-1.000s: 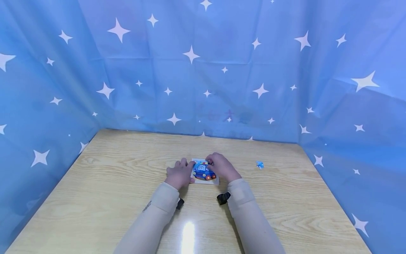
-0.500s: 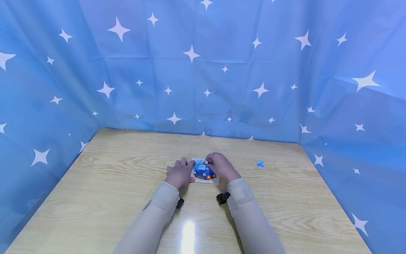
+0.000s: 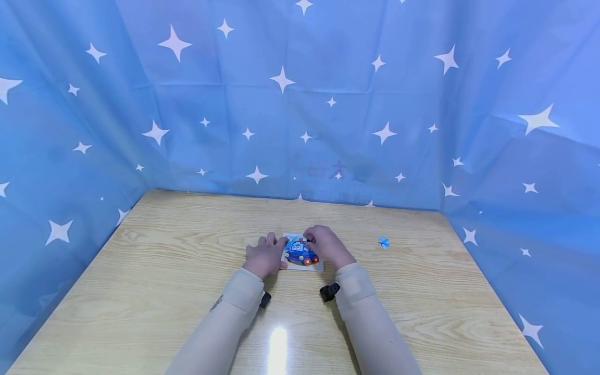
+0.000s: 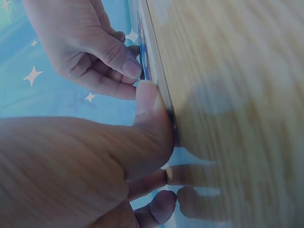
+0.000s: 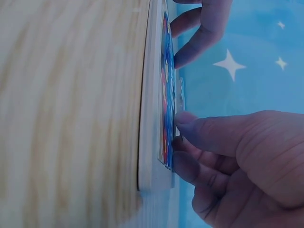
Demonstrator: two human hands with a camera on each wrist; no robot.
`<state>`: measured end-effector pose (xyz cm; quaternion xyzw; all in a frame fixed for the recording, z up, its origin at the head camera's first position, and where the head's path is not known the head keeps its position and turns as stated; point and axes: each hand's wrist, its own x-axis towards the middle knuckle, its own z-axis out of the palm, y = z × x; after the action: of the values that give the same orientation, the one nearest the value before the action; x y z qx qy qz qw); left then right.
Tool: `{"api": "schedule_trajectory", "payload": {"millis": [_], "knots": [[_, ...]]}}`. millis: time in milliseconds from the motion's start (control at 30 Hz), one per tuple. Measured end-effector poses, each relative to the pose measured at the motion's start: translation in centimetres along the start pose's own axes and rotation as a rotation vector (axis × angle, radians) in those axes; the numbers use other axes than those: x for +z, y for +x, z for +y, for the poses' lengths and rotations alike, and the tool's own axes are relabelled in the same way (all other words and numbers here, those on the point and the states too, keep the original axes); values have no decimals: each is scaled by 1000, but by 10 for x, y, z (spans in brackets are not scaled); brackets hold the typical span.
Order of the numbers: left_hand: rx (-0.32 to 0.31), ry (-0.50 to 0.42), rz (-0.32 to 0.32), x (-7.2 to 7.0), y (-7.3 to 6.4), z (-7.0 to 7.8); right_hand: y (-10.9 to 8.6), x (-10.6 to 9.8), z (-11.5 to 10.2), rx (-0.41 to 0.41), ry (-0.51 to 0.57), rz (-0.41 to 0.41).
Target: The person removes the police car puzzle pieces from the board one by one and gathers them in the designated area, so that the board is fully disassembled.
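A small jigsaw puzzle board (image 3: 307, 267) with a pale frame and a blue cartoon car picture lies flat on the table between both hands. My left hand (image 3: 265, 256) grips its left side, thumb at the near corner and fingers toward the far one. Over the upper right of the picture, my right hand (image 3: 329, 247) pinches a small puzzle piece (image 5: 181, 92), which stands up from the board in the right wrist view. Most of that piece is hidden by the thumb and fingers. Another blue puzzle piece (image 3: 384, 242) lies loose on the table to the right.
The wooden table (image 3: 187, 291) spreads out around the hands, with a bright light reflection near its front. A blue curtain (image 3: 262, 104) with white stars closes off the back and both sides.
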<state>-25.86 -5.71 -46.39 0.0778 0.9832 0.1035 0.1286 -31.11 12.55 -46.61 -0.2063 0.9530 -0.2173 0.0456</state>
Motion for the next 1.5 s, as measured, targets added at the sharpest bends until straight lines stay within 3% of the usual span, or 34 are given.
{"api": "schedule_trajectory", "payload": {"millis": [433,667,1033,1500], "knots": [[3,1,-3,1,1,-1,-4,-6,3,26,38,-30],[10,-8,3,2,-1,-1,-7,-14,7,90,76,-28],[20,-15,12,1,-2,-1,-16,-28,24,105,116,32],[20,-15,15,3,0,-2,-22,-38,46,148,109,27]]}}
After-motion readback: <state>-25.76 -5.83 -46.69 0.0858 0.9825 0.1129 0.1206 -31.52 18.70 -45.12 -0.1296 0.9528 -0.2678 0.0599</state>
